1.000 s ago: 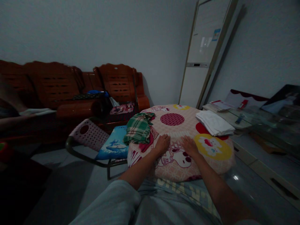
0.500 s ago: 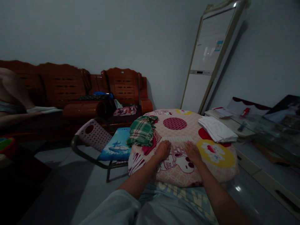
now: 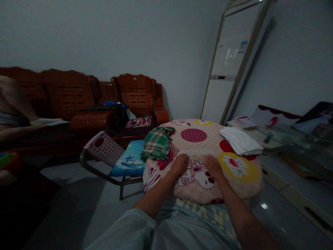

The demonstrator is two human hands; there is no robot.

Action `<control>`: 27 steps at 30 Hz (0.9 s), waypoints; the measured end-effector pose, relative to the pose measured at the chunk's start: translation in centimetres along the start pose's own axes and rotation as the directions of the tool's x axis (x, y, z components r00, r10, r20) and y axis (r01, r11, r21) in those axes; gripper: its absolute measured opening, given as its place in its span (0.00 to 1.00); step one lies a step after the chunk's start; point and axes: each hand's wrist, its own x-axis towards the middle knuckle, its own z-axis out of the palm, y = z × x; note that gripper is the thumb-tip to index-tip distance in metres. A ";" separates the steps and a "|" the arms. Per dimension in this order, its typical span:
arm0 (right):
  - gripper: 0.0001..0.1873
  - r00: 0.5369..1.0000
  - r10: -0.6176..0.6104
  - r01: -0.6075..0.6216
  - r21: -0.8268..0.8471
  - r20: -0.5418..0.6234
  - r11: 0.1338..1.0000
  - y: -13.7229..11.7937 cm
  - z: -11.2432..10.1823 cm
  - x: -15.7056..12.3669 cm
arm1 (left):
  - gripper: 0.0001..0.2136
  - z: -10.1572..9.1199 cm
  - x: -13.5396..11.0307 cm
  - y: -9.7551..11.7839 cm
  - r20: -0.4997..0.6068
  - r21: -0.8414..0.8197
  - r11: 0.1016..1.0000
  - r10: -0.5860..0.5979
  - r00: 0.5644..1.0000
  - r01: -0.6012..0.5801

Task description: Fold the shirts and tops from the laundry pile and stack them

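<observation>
Patterned cover [image 3: 197,152], pink with cartoon figures and coloured circles, lies spread over the round table ahead. Left hand [image 3: 180,164] and right hand [image 3: 213,166] rest on it palms down, fingers loosely spread, holding nothing, much as half a second ago. Green checked cloth [image 3: 157,143] sits bunched at its left edge, folded white cloth [image 3: 240,140] at the right. Its printed lettering is unreadable.

Two hands [image 3: 196,165], one green plaid cloth [image 3: 156,143], one white folded stack [image 3: 240,140], one chair [image 3: 114,158].
</observation>
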 end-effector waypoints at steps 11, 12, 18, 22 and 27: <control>0.23 0.999 -0.003 0.005 0.037 -0.050 0.999 0.4 0.6 0.2 | 0.16 -4.2 0.1 -2.0 -0.248 0.125 0.965 -0.196 0.949 0.232; 0.24 0.998 -0.007 0.010 0.044 -0.056 0.999 0.5 0.7 0.1 | 0.16 -5.1 0.1 -2.4 -0.284 0.134 0.949 -0.240 0.928 0.286; 0.24 0.999 -0.001 0.004 0.057 -0.045 0.998 0.7 0.8 0.0 | 0.12 -9.1 -0.5 -4.7 -0.299 0.211 0.853 -0.409 0.862 0.477; 0.24 0.999 -0.011 0.014 0.066 -0.041 0.998 0.7 0.9 0.0 | 0.10 -9.8 0.1 -4.6 -0.312 0.180 0.834 -0.454 0.834 0.521; 0.24 0.998 -0.007 0.012 0.077 -0.065 0.997 0.7 1.1 0.0 | 0.07 -8.8 3.0 -0.9 -0.256 -0.019 0.879 -0.464 0.848 0.476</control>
